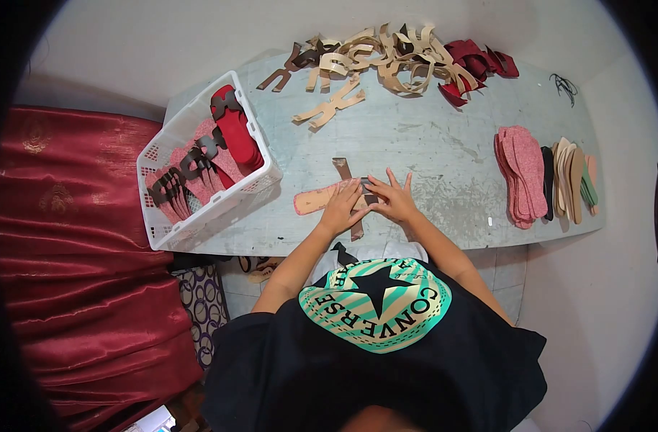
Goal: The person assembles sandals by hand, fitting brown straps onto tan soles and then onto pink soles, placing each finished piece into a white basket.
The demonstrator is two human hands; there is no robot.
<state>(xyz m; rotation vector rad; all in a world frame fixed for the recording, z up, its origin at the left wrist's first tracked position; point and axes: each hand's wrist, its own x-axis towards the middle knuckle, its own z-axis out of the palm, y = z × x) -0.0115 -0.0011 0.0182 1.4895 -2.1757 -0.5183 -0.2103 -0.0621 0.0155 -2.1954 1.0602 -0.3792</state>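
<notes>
A shoe sole (311, 201) lies on the table in front of me, its tan face up and its edge pink. Brown strap pieces (341, 168) stick out from the sole on its far and near sides. My left hand (341, 207) rests flat across the middle of the sole, fingers stretched out. Over the sole's right part, my right hand (394, 200) has its fingers spread, the fingertips touching a dark strap (371, 198). The two thumbs come close together. Part of the sole is hidden beneath my hands.
On the left stands a white plastic basket (206, 229) with red and pink soles bearing brown straps. Cream, brown and red straps (394, 61) are heaped at the back. Stacked pink soles (523, 176) and other coloured soles (574, 180) lie right. A black cord (564, 86) lies far right.
</notes>
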